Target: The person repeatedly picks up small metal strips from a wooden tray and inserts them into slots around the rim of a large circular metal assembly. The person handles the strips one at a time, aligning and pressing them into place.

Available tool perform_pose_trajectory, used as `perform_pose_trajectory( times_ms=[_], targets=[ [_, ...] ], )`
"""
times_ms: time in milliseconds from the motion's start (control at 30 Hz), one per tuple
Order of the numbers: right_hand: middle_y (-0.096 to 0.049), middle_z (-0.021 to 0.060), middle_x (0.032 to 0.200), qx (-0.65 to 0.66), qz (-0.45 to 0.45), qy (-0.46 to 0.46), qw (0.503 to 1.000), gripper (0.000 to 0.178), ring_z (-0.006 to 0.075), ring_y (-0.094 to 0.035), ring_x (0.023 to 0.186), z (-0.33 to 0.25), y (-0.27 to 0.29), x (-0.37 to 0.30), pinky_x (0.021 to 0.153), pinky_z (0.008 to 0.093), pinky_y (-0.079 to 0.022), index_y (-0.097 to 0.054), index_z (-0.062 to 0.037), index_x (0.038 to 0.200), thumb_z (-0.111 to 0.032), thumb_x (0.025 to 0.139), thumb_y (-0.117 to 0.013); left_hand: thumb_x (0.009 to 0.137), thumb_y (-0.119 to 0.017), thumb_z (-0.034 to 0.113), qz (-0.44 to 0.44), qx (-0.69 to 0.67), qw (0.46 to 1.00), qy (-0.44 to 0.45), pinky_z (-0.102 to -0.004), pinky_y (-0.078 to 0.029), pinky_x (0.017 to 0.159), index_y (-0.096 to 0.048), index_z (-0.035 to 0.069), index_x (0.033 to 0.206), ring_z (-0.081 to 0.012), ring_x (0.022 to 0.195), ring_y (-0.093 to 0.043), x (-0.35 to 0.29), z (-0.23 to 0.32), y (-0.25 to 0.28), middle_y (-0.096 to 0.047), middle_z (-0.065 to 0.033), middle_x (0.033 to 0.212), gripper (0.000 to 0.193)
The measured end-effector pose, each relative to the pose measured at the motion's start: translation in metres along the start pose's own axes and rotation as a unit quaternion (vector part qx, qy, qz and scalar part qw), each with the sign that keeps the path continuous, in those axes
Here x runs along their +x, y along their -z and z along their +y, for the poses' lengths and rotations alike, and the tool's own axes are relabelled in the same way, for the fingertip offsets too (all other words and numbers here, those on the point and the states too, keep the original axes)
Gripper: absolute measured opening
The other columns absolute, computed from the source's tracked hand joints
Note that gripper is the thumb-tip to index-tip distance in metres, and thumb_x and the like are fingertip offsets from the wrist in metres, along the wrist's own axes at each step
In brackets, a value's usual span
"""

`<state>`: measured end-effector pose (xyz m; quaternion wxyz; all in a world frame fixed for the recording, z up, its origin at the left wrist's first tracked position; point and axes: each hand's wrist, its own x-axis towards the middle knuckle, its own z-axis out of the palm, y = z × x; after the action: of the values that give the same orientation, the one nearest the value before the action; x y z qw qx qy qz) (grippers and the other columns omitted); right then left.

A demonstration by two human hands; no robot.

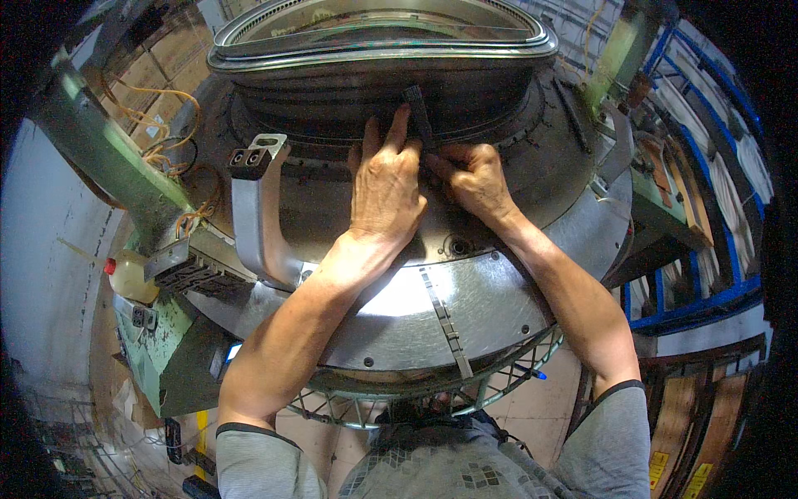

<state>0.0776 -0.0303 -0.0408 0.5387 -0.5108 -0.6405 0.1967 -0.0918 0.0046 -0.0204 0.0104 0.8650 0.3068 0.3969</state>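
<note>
Both of my hands work at the base of a dark round metal drum [374, 96] on a large circular machine. A narrow dark flat strip [419, 116] stands tilted against the drum's wall. My left hand [386, 187] has its index and middle fingers stretched up and apart, the index fingertip at the strip's left edge. Close beside it, my right hand [475, 179] is closed, thumb and index finger pinching at the strip's lower end. What lies beneath my fingertips is partly hidden. Below the hands curves a shiny metal ring plate [490, 303], crossed by a thin jointed metal strip [445, 324].
A curved metal bracket [258, 216] rises left of my left forearm. Green machine posts [125, 170] flank the drum. A thin dark rod [572, 116] lies on the right of the machine's top. At far left sits a red-capped bottle [133, 279]; blue racks [698, 166] stand at right.
</note>
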Motion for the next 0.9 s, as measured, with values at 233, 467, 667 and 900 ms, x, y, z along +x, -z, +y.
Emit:
perform_pose_trajectory(
  times_ms=[233,467,667,900],
  targets=[
    [-0.060,-0.0045,0.064,-0.008,-0.006,-0.010,1.000,0.011,0.0036,-0.048,0.055,-0.0061,0.0015,-0.0005,0.047,0.0240,-0.037,-0.074,-0.0006,0.089,-0.009,0.093,-0.067,0.060,-0.075,-0.003,0.016,-0.004,1.000,-0.004,-0.0590,-0.039,0.109,-0.065,-0.002,0.115,-0.0521,0.133,-0.043,0.0007,-0.0003,-0.0024,-0.041,-0.0179,0.153,0.056],
    [-0.074,0.0146,0.078,-0.018,-0.003,-0.033,0.999,0.017,0.0142,-0.062,0.064,-0.0052,0.0028,0.0004,0.063,0.0332,-0.052,-0.073,0.0009,0.088,-0.006,0.079,-0.060,0.061,-0.075,-0.002,0.006,-0.001,1.000,-0.002,-0.0592,-0.040,0.108,-0.065,-0.002,0.116,-0.0521,0.133,-0.043,0.0007,-0.0014,-0.0026,-0.039,-0.0180,0.155,0.056],
    [-0.075,0.0159,0.080,-0.020,-0.003,-0.043,0.999,0.017,0.0142,-0.063,0.066,-0.0050,0.0015,0.0013,0.064,0.0333,-0.053,-0.075,0.0007,0.092,-0.012,0.083,-0.067,0.062,-0.074,-0.003,-0.007,-0.011,1.000,0.006,-0.0595,-0.039,0.108,-0.065,-0.002,0.115,-0.0527,0.132,-0.044,0.0002,-0.0006,-0.0018,-0.039,-0.0181,0.155,0.054],
    [-0.075,0.0167,0.080,-0.045,-0.010,-0.040,0.998,0.018,0.0143,-0.063,0.066,-0.0077,0.0033,0.0020,0.064,0.0342,-0.053,-0.075,0.0008,0.092,-0.012,0.084,-0.066,0.063,-0.073,-0.004,-0.004,-0.001,1.000,0.002,-0.0620,-0.039,0.107,-0.063,-0.001,0.122,-0.0525,0.133,-0.043,0.0001,0.0001,-0.0010,-0.038,-0.0187,0.155,0.060]
  ],
)
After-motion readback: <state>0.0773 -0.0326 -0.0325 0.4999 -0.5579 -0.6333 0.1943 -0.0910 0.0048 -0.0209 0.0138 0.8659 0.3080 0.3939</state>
